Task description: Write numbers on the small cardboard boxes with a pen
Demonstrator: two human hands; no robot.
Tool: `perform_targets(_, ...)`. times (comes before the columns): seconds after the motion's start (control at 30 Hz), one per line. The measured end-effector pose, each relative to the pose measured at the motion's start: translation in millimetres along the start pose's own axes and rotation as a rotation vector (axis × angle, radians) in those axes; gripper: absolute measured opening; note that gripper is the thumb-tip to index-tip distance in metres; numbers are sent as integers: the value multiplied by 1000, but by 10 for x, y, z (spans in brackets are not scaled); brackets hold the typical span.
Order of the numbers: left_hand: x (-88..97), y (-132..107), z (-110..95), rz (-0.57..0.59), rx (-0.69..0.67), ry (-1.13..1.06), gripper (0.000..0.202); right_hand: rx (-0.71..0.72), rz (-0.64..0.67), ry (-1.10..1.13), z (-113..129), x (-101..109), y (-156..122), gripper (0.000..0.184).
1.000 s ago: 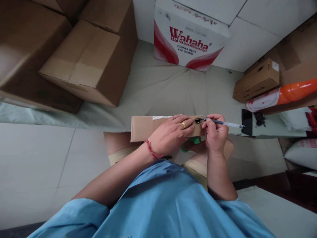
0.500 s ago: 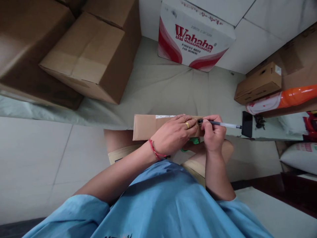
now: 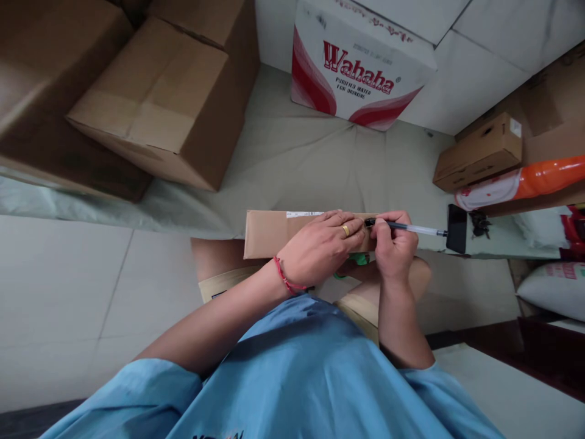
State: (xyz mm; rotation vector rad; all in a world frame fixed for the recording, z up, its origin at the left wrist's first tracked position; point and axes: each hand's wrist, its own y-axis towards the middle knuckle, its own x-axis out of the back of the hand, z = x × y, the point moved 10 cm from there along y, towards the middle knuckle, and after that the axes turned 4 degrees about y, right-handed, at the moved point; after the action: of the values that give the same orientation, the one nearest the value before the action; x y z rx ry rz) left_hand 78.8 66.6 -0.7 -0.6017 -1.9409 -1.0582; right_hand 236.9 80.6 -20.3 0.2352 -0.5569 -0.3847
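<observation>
A small flat cardboard box (image 3: 267, 233) with a white label strip rests across my knees. My left hand (image 3: 322, 247), with a gold ring and a red wrist cord, lies on the box's right half, fingers curled over it and holding it down. My right hand (image 3: 395, 244) is closed on a pen (image 3: 414, 228) with a clear barrel and a black tip. The tip touches the box's right end, just past my left fingertips. A green object (image 3: 359, 261) shows under the box between my hands.
Large brown cartons (image 3: 155, 100) stand at the left on a pale sheet (image 3: 301, 164). A white and red Wahaha carton (image 3: 359, 67) stands ahead. At the right lie a small brown box (image 3: 479, 152), an orange and white roll (image 3: 521, 180), a black phone (image 3: 456, 228) and keys (image 3: 479, 224).
My right hand slid the pen a little to the left, so its tip now meets the box end by my left fingertips. The view shifted slightly.
</observation>
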Motion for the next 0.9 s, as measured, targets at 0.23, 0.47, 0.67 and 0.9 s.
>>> perform_targets(0.23, -10, -1, 1, 26, 15, -8, 24, -3, -65, 74, -17, 30, -27, 16)
perform_targets(0.47, 5, -7, -6, -1, 2, -11, 26, 21, -19, 18, -46, -9, -32, 19)
perform_targets(0.67, -19, -5, 2, 5, 11, 17, 23, 9, -68, 16, -50, 32, -26, 17)
perform_targets(0.9, -32, -8, 3, 14, 17, 7, 24, -42, -186, 73, -48, 76, -50, 14)
